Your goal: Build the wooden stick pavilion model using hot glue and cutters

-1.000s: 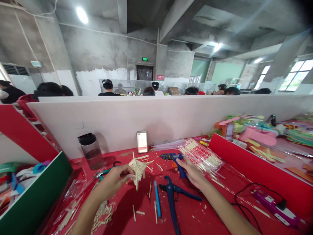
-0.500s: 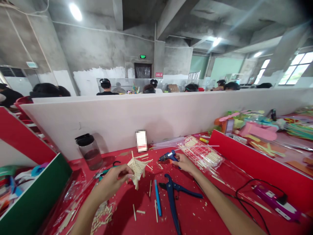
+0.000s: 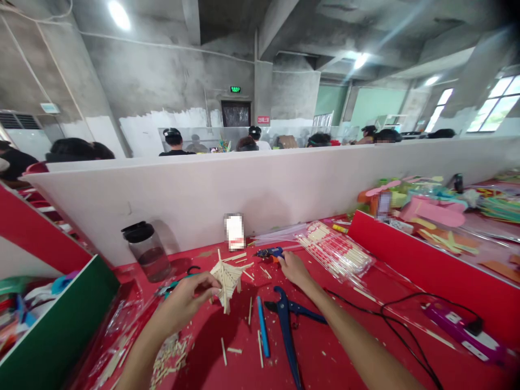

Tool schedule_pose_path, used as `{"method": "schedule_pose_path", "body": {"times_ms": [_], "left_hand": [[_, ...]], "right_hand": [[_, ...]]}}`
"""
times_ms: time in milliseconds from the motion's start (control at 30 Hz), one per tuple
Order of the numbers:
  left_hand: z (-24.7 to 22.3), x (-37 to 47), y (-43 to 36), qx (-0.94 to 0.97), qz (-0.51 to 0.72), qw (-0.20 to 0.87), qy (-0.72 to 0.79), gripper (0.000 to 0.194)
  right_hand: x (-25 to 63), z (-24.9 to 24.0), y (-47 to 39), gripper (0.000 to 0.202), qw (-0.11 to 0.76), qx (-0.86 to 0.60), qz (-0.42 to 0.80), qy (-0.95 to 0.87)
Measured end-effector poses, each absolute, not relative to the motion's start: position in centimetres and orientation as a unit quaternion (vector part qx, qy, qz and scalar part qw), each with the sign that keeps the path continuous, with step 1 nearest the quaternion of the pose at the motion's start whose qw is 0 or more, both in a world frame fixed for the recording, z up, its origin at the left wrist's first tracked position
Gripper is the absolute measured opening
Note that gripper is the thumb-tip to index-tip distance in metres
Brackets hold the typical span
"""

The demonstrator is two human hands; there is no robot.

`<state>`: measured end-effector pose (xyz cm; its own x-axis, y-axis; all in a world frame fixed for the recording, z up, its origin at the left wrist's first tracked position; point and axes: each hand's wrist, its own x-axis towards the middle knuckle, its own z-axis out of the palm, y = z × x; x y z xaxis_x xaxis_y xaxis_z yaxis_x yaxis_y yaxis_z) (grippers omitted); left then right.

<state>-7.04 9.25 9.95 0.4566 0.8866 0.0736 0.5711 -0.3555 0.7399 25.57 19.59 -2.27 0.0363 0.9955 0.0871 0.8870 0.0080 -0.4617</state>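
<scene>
My left hand (image 3: 198, 292) pinches the left side of a small model roof built of thin wooden sticks (image 3: 227, 277), which stands on short legs over the red table. My right hand (image 3: 293, 268) is closed round a blue hot glue gun (image 3: 270, 253), its nozzle pointing left toward the model but apart from it. Nearer to me lie a blue pen (image 3: 262, 327) and dark blue cutting pliers (image 3: 286, 330), partly behind my right forearm. Loose sticks (image 3: 249, 310) are scattered about the model.
A dark-lidded bottle (image 3: 147, 252) and a phone (image 3: 234, 232) stand before the white partition (image 3: 203, 195). Bagged sticks (image 3: 335, 249) lie at the right, with a purple power strip (image 3: 463, 331) and black cable (image 3: 390, 319). Cut stick pieces (image 3: 173, 357) are heaped front left. People sit beyond the partition.
My right hand has moved left with the glue gun, bringing it closer to the stick model. The left hand and the model have stayed nearly in place. The view has shifted slightly.
</scene>
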Motion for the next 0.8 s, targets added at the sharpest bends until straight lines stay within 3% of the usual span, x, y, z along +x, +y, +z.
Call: {"method": "schedule_pose_path", "body": {"times_ms": [400,467,567,800], "left_hand": [[10.1,-7.1,9.2,0.789,0.244,0.314,0.469,0.022],[10.2,-7.0,9.0,0.788,0.252,0.304,0.472,0.021],[10.4,-6.7,8.8,0.789,0.265,0.291,0.472,0.020],[10.6,-5.7,8.2,0.818,0.275,0.283,0.419,0.017]], "right_hand": [[23.1,-0.5,17.2,0.024,0.201,-0.686,0.034,-0.698],[23.2,1.2,16.0,0.016,0.259,-0.633,0.032,-0.729],[22.3,4.3,13.3,0.009,0.368,-0.491,0.139,-0.777],[17.3,8.1,7.8,0.009,0.443,-0.310,0.221,-0.811]]}}
